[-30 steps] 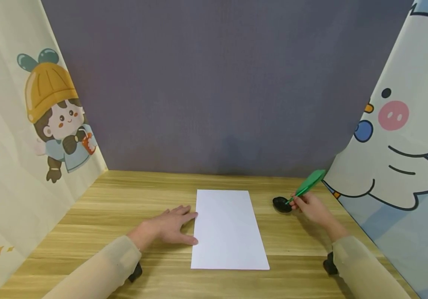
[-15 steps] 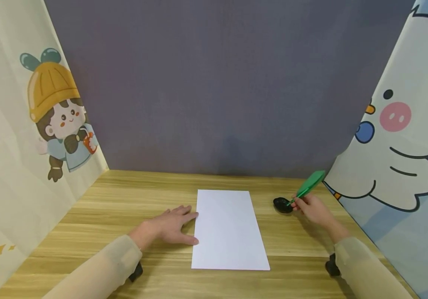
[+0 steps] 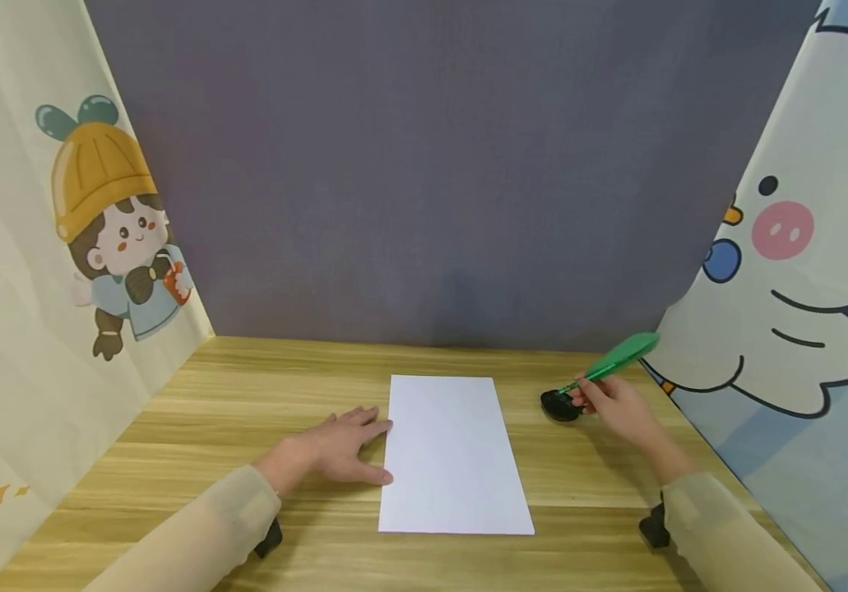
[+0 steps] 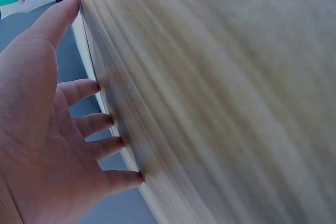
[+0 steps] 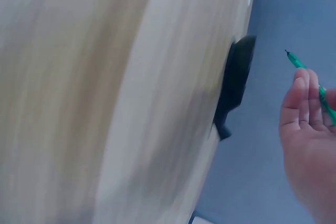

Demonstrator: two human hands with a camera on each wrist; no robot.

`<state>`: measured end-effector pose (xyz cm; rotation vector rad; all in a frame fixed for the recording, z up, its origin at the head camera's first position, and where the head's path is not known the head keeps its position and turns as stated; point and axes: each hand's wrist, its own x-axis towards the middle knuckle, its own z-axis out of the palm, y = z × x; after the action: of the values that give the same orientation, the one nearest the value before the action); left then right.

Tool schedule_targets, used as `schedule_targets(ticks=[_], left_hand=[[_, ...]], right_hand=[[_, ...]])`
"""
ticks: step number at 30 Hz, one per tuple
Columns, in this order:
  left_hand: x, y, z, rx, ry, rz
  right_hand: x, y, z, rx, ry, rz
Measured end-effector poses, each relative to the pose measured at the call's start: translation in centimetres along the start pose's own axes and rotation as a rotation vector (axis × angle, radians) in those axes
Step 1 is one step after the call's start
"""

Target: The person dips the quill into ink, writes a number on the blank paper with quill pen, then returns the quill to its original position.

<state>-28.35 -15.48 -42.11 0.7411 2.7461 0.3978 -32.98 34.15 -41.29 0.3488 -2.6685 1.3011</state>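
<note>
Pen tip (image 5: 287, 52) clear of black dish (image 5: 235, 82)

A staged recording booth rather than a lived-in room: a light wooden tabletop (image 3: 246, 411) is boxed in by a plain grey fabric backdrop (image 3: 424, 164) behind it and cartoon-printed cloth panels, a girl in a yellow hat (image 3: 108, 222) to its left and a white duck (image 3: 801, 271) to its right.

Head view: even, soft, diffuse light, moderately bright; no glare. Faint shadows lie under the forearms and beside the white sheet (image 3: 453, 452) on the table (image 3: 246, 395). Wide-angle bending shows at the side panels. Focus is sharp in the centre.

Left wrist view: wood grain smeared, the near palm soft.

Right wrist view: heavily blurred table surface; the dark dish (image 5: 236, 85) is fuzzy-edged.
</note>
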Motion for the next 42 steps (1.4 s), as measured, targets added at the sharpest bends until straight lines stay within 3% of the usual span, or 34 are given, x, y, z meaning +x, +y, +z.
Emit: schedule_targets(ticks=[11,23,42], left_hand=[[0.0,0.0,0.0,-0.004,0.004,0.005],[-0.1,-0.1,0.0,-0.009,0.002,0.008],[-0.1,0.0,0.0,0.0,-0.001,0.004]], right_hand=[[1.2,-3.1,2.6,0.13,-0.024,-0.023],[3.2,-5.9,6.2,0.195,-0.062,-0.059],[5.4,-7.4,11.2,0.22,-0.086,0.006]])
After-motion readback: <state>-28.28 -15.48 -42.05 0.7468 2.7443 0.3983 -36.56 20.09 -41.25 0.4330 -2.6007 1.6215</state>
